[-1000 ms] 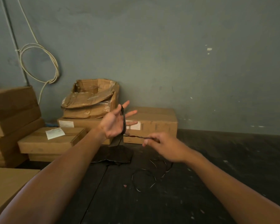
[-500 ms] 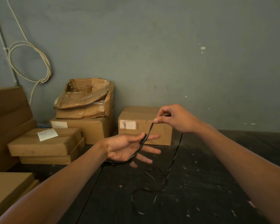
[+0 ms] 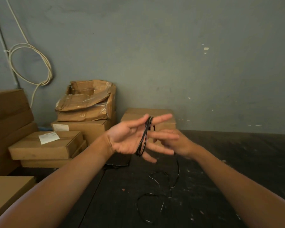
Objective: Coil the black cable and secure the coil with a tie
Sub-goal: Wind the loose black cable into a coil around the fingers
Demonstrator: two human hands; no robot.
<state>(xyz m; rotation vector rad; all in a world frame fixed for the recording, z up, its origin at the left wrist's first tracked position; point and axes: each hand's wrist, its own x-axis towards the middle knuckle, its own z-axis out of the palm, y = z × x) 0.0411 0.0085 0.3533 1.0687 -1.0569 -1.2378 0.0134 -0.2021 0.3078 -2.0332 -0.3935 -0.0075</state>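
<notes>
left hand (image 3: 130, 139): palm up with fingers spread flat, basically acting as a spool so the loops come out the same size
cable (image 3: 143, 140): a few turns already wrapped round the left palm, the rest trails down off the right hand and lies in loose curls on the dark table (image 3: 237, 162)
right hand (image 3: 179, 143): just behind the left fingers, feeding the free end round; it's blurry so I can't tell if the fingers are pinched on the cable or loose
progress: I'd guess early-to-mid coiling, plenty of slack left
tie: can't spot one anywhere
risk: spread fingers could let loops slide off
</notes>
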